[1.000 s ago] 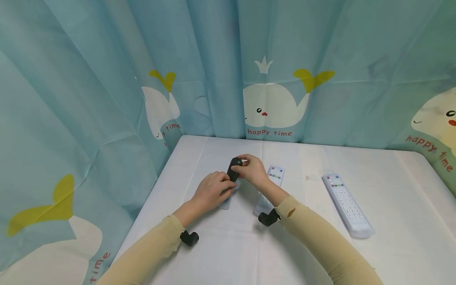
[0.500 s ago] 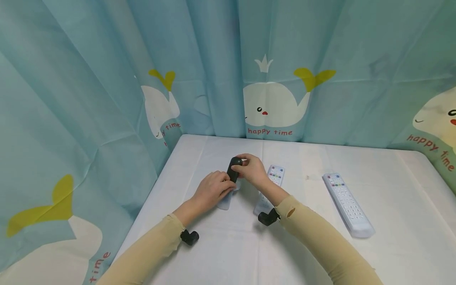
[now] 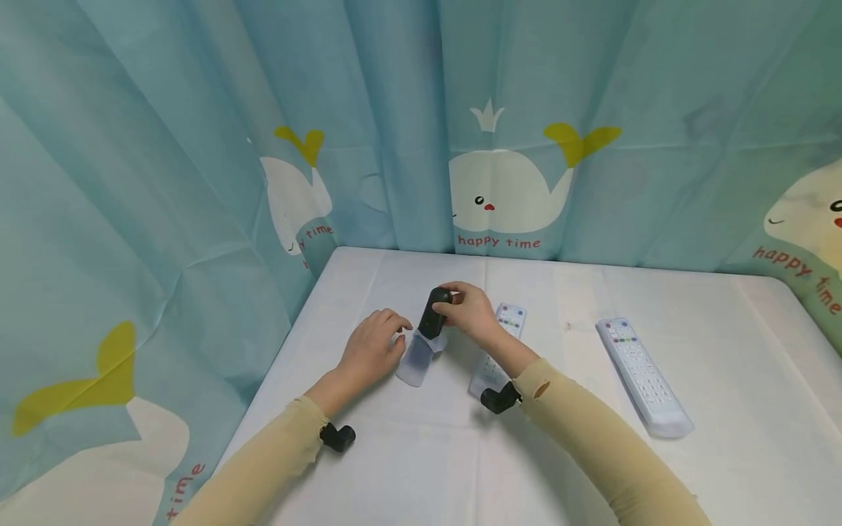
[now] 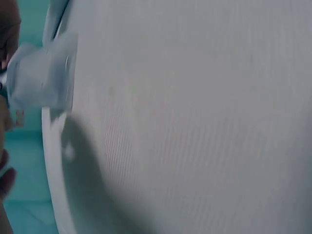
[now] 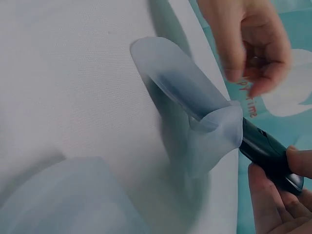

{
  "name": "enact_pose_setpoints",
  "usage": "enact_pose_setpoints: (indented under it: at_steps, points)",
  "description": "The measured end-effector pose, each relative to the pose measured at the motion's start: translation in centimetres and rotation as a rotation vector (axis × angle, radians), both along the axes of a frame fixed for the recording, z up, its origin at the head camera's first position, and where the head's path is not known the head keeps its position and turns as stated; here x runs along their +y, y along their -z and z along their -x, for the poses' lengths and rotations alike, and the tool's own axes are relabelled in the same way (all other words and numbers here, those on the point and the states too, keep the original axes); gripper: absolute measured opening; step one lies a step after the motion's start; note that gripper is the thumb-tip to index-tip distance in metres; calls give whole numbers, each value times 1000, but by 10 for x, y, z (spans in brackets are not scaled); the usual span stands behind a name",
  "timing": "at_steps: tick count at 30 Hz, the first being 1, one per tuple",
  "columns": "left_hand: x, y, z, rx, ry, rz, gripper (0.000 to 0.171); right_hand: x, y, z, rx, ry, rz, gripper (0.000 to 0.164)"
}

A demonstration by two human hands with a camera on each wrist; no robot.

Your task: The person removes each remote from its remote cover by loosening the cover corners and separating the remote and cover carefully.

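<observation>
My right hand (image 3: 472, 313) pinches the top end of a black remote control (image 3: 432, 315) between thumb and fingers. The remote's lower part sits inside a translucent silicone cover (image 3: 416, 361), whose open end is folded back as a loose flap. In the right wrist view the cover (image 5: 183, 78) hangs tilted off the remote (image 5: 265, 151), over the table. My left hand (image 3: 373, 345) is beside the cover, apart from it, its fingers loosely bent with nothing between them. The left wrist view catches only the cover (image 4: 41, 75) and bits of fingers at its left edge.
A white remote in a clear cover (image 3: 490, 372) lies under my right forearm, partly hidden. Farther right lies another white covered remote (image 3: 641, 376). Both are on the white-clothed table (image 3: 559, 467). A blue whale-print curtain (image 3: 395, 146) stands along the back and left.
My left hand has let go of the cover and moved left, leaving it in plain sight. My right hand still holds the black remote, and the cover's lower end has swung slightly left.
</observation>
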State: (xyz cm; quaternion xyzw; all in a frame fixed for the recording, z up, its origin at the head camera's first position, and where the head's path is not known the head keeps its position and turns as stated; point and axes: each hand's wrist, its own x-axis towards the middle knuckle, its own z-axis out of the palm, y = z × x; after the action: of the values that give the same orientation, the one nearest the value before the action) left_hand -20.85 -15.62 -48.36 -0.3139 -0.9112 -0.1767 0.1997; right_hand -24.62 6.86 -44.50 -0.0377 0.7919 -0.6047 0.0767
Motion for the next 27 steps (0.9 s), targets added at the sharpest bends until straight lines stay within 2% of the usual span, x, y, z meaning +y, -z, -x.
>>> enact_pose_setpoints:
  at_steps: [3, 7, 11, 20, 27]
  points:
    - [-7, 1, 0, -69, -61, 12, 20, 0, 0, 0, -13, 2, 19, 46]
    - [-10, 2, 0, -110, -70, 49, 18, -1, -1, -1, -30, -13, 55, 47]
    - [-7, 2, 0, -102, -63, 40, 12, -3, 0, -1, -34, -33, 78, 47]
    - [-4, -2, -4, -129, -88, -56, 5, -5, -8, -3, -67, -28, 162, 48]
    - [-1, -5, -4, -58, -56, -32, 9, 0, -11, -1, -80, 10, 196, 46]
